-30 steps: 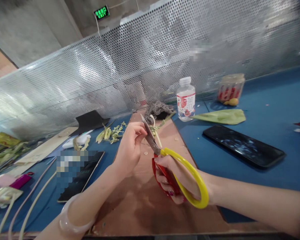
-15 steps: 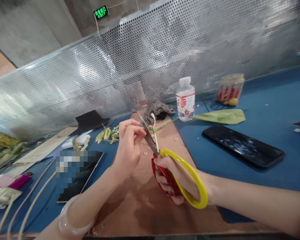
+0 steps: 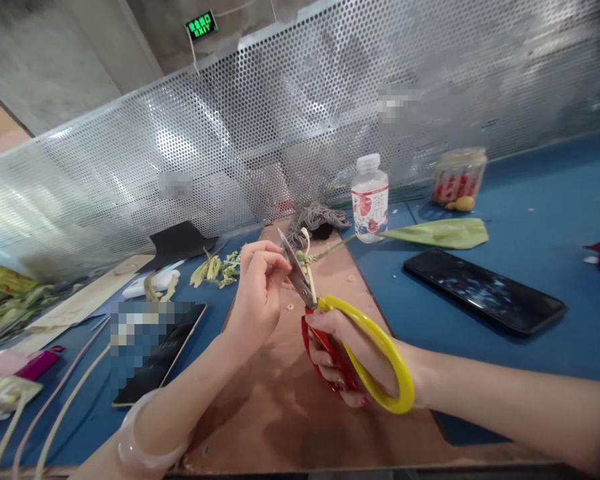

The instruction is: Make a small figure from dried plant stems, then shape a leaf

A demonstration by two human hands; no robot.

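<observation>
My right hand (image 3: 340, 353) is wrapped round the scissors (image 3: 380, 353), which have one yellow and one red handle. Their blades point up and away, pressed close together beside a pale leaf strip (image 3: 311, 277). Fingers of my left hand (image 3: 260, 287) are pinched at the blades, on a small woven green leaf piece (image 3: 307, 257) mostly hidden behind the metal. From that piece a thin stem runs right, towards a broad green leaf (image 3: 443, 233) above the table. Both hands are over a brown board (image 3: 260, 413).
Grey cord (image 3: 320, 217) lies coiled behind my hands, near a labelled bottle (image 3: 370, 200) and a jar (image 3: 459, 177). A black phone (image 3: 485, 290) rests on the right, a dark tablet (image 3: 180, 347) on the left. Leaf scraps (image 3: 215, 267) and a perforated metal screen (image 3: 280, 120) are farther back.
Almost nothing differs. The right hand and scissors have shifted very slightly left, the blades staying in the same place by the leaf piece.
</observation>
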